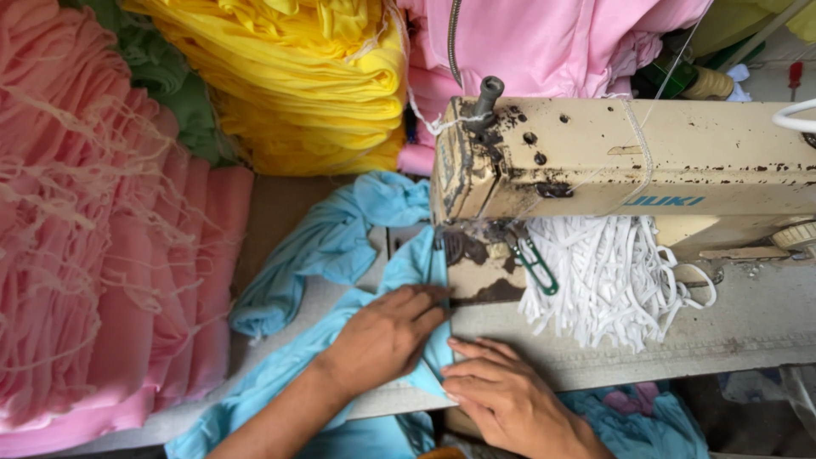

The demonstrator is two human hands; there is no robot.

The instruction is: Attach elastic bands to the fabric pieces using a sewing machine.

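Left hand [387,336]: flat, fingers together, pressing the light blue cloth [340,246] to the bench [722,340].
Right hand [501,391]: flat on the cloth's edge, grip unclenched.
Cloth: long axis runs from the hands up under the sewing machine [629,161]; left hand nearer.

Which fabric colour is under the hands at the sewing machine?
The light blue fabric; both the left hand and right hand press it, while pink and yellow stacks lie untouched.

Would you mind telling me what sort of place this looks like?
Probably a garment sewing workshop. A worn cream industrial sewing machine fills the table, both hands, left and right, press light blue fabric beside it, and stacks of pink and yellow cloth are piled alongside.
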